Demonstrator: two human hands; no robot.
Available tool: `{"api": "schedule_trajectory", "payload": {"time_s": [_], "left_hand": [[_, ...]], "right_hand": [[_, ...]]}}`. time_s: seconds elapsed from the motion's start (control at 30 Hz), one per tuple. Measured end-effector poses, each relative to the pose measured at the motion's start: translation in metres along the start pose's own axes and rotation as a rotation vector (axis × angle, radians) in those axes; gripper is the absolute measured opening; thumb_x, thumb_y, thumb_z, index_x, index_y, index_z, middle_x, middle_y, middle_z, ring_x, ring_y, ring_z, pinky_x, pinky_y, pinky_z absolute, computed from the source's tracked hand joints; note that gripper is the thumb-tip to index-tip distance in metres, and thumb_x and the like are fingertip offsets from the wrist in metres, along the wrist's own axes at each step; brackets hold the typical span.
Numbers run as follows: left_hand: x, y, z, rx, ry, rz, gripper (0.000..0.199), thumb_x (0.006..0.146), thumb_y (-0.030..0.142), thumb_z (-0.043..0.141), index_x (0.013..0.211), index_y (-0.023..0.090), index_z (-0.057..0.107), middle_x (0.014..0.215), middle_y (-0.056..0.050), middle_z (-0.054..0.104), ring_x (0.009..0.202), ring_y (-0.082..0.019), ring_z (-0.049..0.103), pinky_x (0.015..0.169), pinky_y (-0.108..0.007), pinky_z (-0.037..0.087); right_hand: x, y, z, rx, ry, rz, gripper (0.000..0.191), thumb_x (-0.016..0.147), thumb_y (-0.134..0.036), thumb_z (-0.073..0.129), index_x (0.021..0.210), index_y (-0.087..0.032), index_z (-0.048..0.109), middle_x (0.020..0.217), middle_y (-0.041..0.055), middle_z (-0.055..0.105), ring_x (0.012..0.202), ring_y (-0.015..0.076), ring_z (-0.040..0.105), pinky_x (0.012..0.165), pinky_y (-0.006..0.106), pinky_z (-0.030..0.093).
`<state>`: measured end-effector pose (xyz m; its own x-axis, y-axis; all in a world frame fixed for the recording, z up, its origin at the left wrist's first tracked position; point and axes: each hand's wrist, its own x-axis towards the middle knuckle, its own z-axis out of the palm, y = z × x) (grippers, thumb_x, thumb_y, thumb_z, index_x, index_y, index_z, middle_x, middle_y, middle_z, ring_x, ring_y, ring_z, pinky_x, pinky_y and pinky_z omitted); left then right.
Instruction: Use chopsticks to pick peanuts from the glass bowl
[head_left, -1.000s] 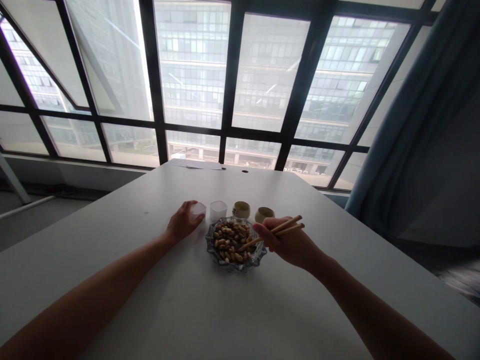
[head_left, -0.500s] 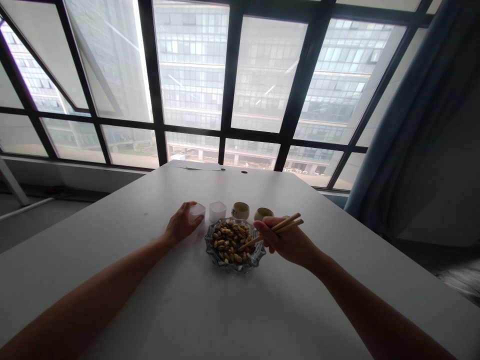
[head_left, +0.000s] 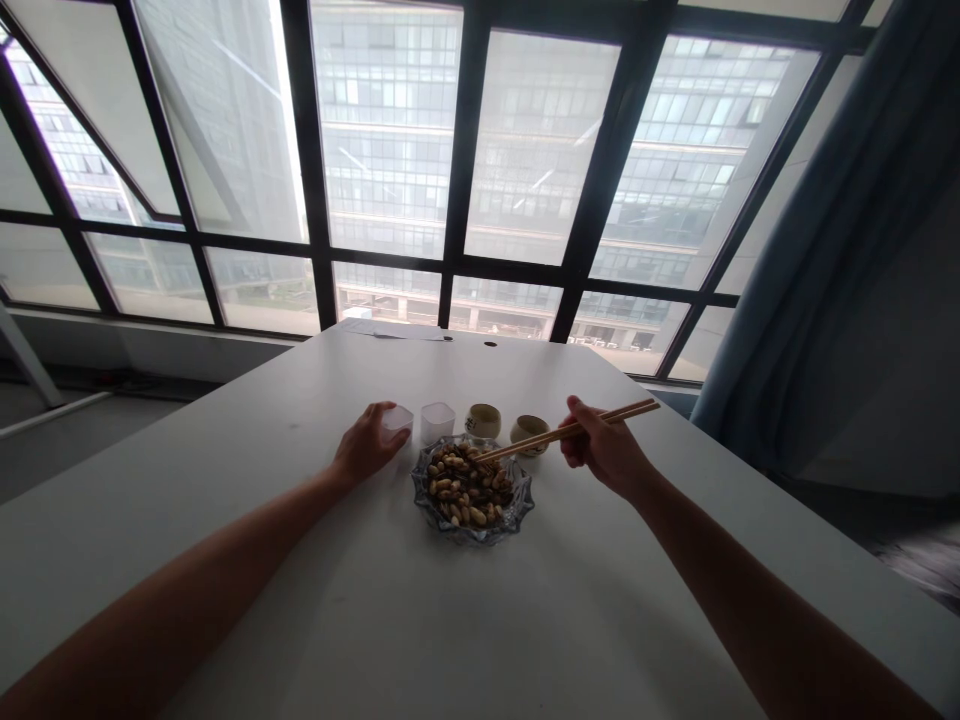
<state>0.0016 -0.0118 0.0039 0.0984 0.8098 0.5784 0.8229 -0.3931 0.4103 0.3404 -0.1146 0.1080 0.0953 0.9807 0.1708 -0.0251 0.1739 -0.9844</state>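
Wooden chopsticks [head_left: 536, 441], gripped by the right hand [head_left: 607, 452] (left hand [head_left: 366, 440] clasped a cup [head_left: 398, 421]), pointed leftward at nuts [head_left: 466, 490]; apparent picking next required pinching.

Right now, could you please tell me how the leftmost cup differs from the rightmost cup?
The leftmost cup is whitish and translucent, while the rightmost cup is yellowish-green. The leftmost cup's rim looks squarish; the rightmost cup's is round. The left hand grips the leftmost cup, whereas no hand holds the rightmost cup; the chopsticks cross in front of it in this view. Both stand on the table.
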Motion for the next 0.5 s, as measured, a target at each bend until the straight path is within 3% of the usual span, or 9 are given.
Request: {"api": "schedule_trajectory", "payload": {"time_s": [0.17, 0.5], "left_hand": [[0.000, 0.001, 0.000, 0.001, -0.009, -0.007, 0.047, 0.084, 0.044, 0.060, 0.125, 0.023, 0.051, 0.127, -0.010, 0.061, 0.109, -0.027, 0.064, 0.089, -0.038, 0.053], [0.000, 0.001, 0.000, -0.004, -0.020, -0.007, 0.048, 0.084, 0.044, 0.060, 0.125, 0.022, 0.050, 0.127, -0.011, 0.060, 0.108, -0.028, 0.064, 0.088, -0.039, 0.053]], "right_hand": [[0.012, 0.004, -0.011, 0.289, 0.176, 0.160, 0.036, 0.090, -0.033, 0.065, 0.060, -0.017, 0.053, 0.043, -0.0014, 0.051, 0.034, 0.0076, 0.045, 0.031, 0.017, 0.037], [0.013, 0.003, -0.017, 0.309, 0.147, 0.165, 0.031, 0.092, -0.030, 0.061, 0.065, -0.018, 0.052, 0.046, -0.0014, 0.052, 0.033, 0.0083, 0.043, 0.031, 0.019, 0.038]]}}
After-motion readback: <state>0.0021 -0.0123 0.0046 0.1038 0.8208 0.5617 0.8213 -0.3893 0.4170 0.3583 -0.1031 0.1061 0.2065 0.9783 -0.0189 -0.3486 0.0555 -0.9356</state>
